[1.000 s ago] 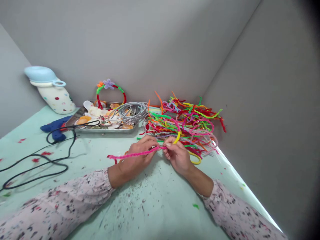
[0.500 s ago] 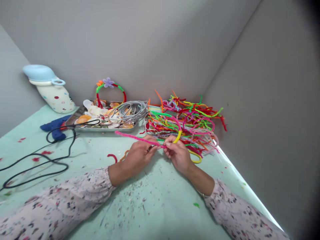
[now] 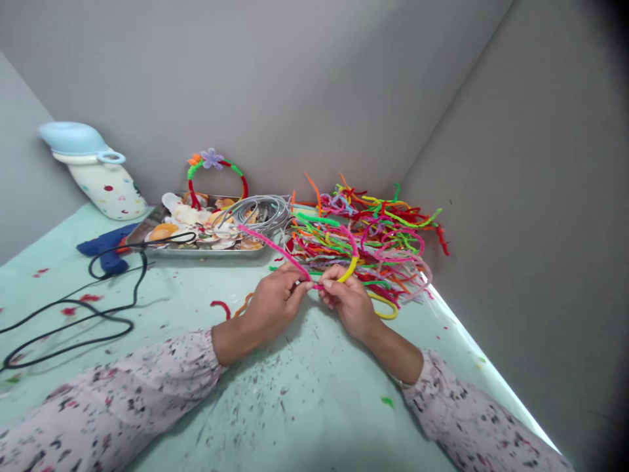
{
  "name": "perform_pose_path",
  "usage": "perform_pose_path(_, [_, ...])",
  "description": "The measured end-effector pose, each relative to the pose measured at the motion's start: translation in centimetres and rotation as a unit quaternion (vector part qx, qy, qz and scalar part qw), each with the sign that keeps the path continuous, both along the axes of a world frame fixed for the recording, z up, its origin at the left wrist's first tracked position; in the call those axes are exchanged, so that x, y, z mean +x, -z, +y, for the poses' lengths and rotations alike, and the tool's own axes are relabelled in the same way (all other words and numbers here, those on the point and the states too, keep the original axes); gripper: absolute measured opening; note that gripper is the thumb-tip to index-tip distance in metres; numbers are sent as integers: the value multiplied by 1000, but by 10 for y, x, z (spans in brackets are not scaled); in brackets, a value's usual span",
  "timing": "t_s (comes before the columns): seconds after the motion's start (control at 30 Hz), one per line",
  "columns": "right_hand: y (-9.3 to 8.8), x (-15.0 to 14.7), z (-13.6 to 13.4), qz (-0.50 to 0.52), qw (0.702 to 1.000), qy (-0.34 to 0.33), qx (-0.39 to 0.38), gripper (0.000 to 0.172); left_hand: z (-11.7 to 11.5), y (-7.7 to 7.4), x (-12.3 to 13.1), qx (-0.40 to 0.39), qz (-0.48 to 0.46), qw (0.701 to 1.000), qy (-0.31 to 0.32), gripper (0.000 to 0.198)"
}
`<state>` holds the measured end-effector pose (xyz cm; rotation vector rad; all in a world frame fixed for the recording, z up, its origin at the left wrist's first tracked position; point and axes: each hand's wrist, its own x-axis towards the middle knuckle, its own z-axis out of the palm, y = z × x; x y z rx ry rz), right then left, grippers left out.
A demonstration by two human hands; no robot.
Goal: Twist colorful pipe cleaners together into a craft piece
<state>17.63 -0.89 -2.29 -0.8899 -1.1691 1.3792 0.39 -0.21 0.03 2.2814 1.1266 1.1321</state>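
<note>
Pale green worktop (image 3: 314, 400): it carries all the objects and has small dark marks on its surface.
Pile of fuzzy stems (image 3: 344, 246): of many colours, lying just to the right of the metal tray (image 3: 216, 253).
Content of the tray: white and orange shells (image 3: 189, 215); a coil of grey wire (image 3: 246, 208) lies over its right part.
White bottle (image 3: 105, 187): with a light blue lid, behind and to the left of the tray.
Left hand (image 3: 272, 295): in front of the tray's right part, pinching the pink stem between thumb and fingers.
Right hand (image 3: 351, 298): in front and to the right of the tray, grasping the pink stem and also the yellow part of a curved strip (image 3: 354, 252).
Blue tool (image 3: 105, 246): just to the left of the tray.
Flowered ring (image 3: 244, 186): upright at the back of the tray.
Pink stem (image 3: 278, 247): in front of the tray, its free end raised towards it; whether they touch, I cannot tell.
Red piece (image 3: 223, 307): in front of the tray, lying bent.
</note>
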Motion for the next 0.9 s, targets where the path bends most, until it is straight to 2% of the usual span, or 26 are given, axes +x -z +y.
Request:
perform_pose_path(0.6, [-5,0,-3,-98,992,-1,84,12,-2,-1,3,12,59,998,-35,15])
perform_pose_path(0.9, [-7,0,-5,-120,988,10,101,11,-4,-3,6,3,43,999,-34,13])
